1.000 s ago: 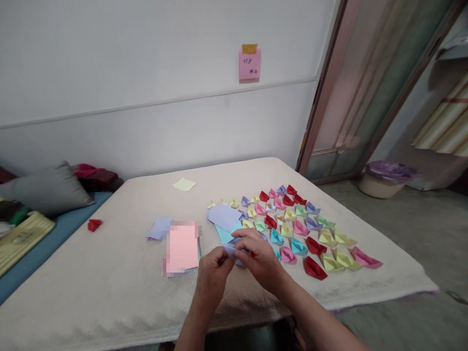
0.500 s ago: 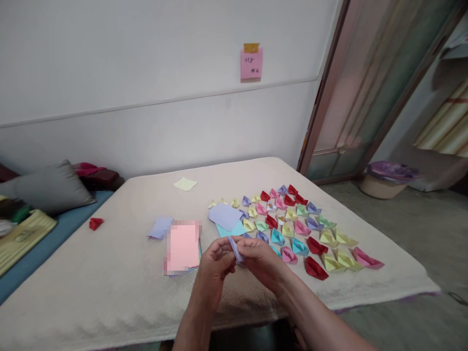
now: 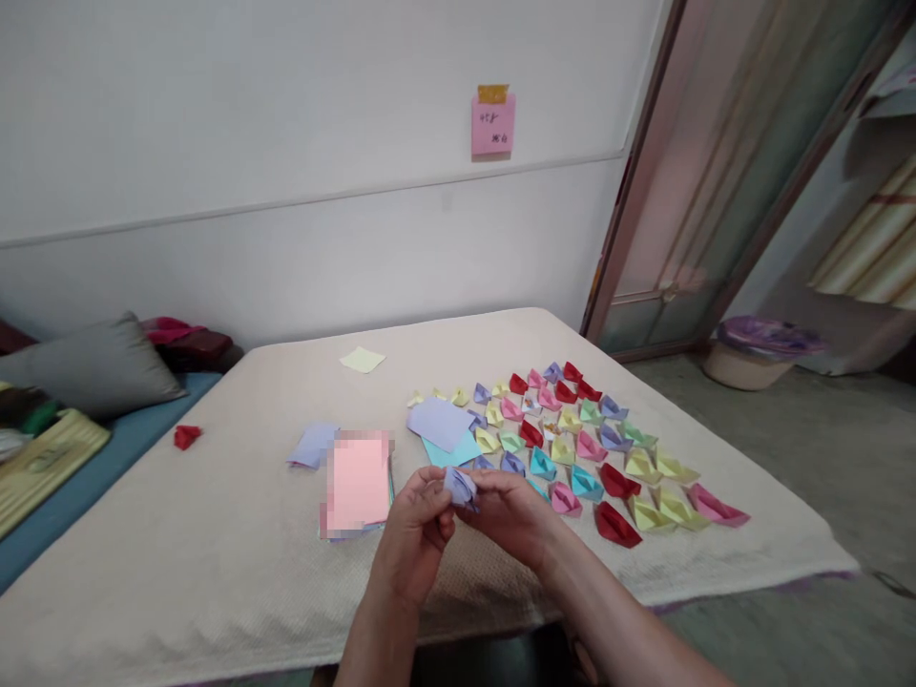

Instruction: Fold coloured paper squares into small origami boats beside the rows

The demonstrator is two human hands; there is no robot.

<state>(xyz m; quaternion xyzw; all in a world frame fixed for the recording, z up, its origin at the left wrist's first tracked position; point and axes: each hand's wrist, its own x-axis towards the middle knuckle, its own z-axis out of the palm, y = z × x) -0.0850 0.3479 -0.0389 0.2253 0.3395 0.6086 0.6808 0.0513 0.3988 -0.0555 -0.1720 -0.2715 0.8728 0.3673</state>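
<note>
Between my two hands is a small folded piece of purple paper point(image 3: 460, 488), held above the table's near edge. My left hand point(image 3: 419, 520) pinches its left side with thumb and fingers. On its right side, my right hand point(image 3: 511, 510) grips it with the fingers curled behind. Just beyond the hands lie a flat purple sheet point(image 3: 442, 423) and a turquoise sheet point(image 3: 458, 448). Rows of folded paper boats in several colours, among them a dark red boat point(image 3: 617, 524) and a turquoise boat point(image 3: 587, 482), spread to the right of my hands.
A stack of paper with a pink top point(image 3: 362, 482) lies left of my hands, a purple sheet point(image 3: 313, 446) beside it. Farther off are a pale yellow sheet point(image 3: 363, 360) and a red folded paper point(image 3: 187, 436). The cloth-covered table point(image 3: 215, 572) meets a white wall.
The purple paper has turned from a narrow edge-on strip to show a wider, layered face. My fingers have shifted slightly around it; the things on the table stay put.
</note>
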